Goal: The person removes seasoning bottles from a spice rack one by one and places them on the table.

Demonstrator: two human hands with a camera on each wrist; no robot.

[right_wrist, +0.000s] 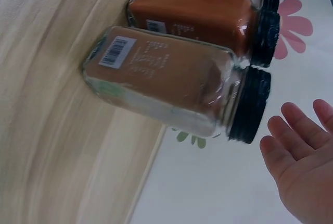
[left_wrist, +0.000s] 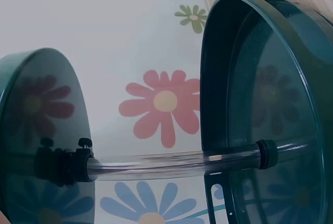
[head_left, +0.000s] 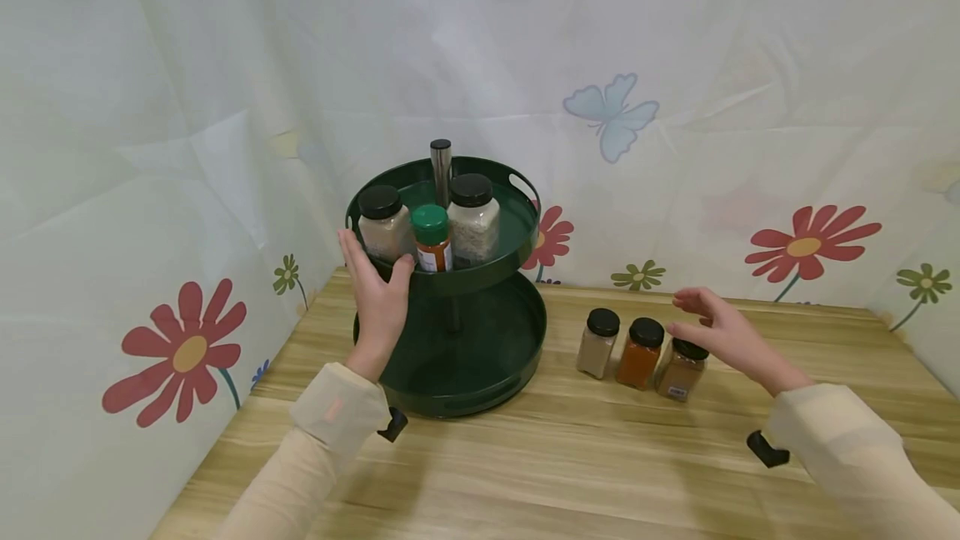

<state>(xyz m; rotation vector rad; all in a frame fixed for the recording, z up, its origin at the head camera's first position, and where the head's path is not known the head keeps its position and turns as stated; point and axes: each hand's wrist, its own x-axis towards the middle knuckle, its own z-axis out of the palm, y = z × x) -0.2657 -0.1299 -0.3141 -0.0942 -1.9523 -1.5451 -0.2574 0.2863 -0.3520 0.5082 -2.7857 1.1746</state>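
Observation:
In the head view, my left hand (head_left: 378, 298) is at the front left of a dark green two-tier round rack (head_left: 495, 273), against the upper tier. Its fingers extend along the left side and its thumb lies near the rim, beside a black-lidded jar of pale contents (head_left: 385, 232). My right hand (head_left: 723, 332) hovers with loosely extended fingers by the black lid of a brown spice jar (head_left: 681, 373). In the right wrist view, a gap separates the fingertips (right_wrist: 270, 143) from that lid. Left of this jar stand an orange-red spice jar (head_left: 639, 361) and a beige spice jar (head_left: 596, 348).
The upper tier also carries a green-capped bottle (head_left: 431, 236) and a black-lidded jar of whitish contents (head_left: 474, 227), near a metal post (head_left: 442, 169). A wooden table (head_left: 540, 473) bears everything. Behind it hangs a flower-printed curtain (head_left: 675, 40).

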